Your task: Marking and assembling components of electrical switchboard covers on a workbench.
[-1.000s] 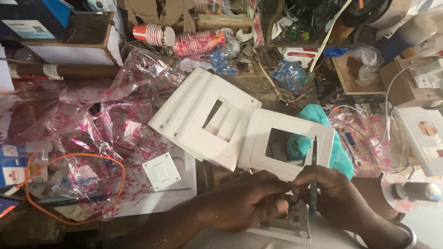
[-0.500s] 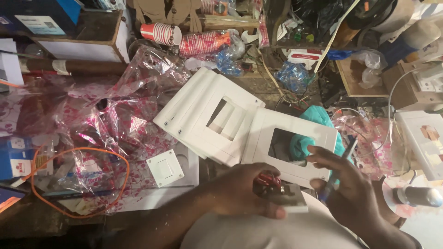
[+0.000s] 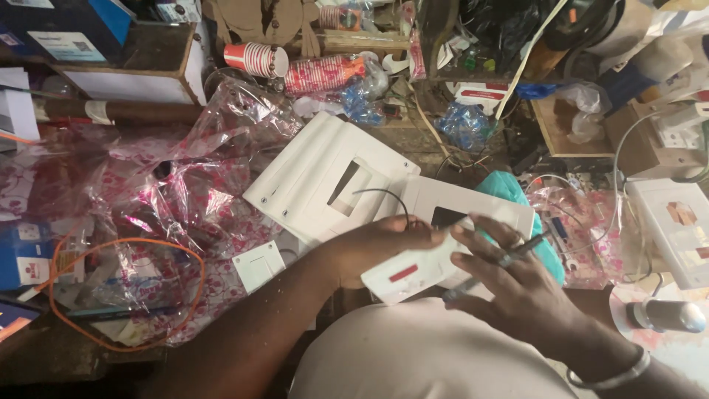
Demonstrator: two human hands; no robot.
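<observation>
Showing its white face now: switch module (image 3: 413, 267).

blue box (image 3: 70, 29) top left, white carton (image 3: 679, 229) right

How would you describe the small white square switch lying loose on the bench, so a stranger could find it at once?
Start at the big white slotted panel in the middle of the cluttered bench. Just below its lower-left corner, beside the person's left forearm, the small white square switch lies flat at the edge of pink-flowered plastic wrap. Unlike the white, red-marked module gripped in the left hand, nothing touches it.
</observation>
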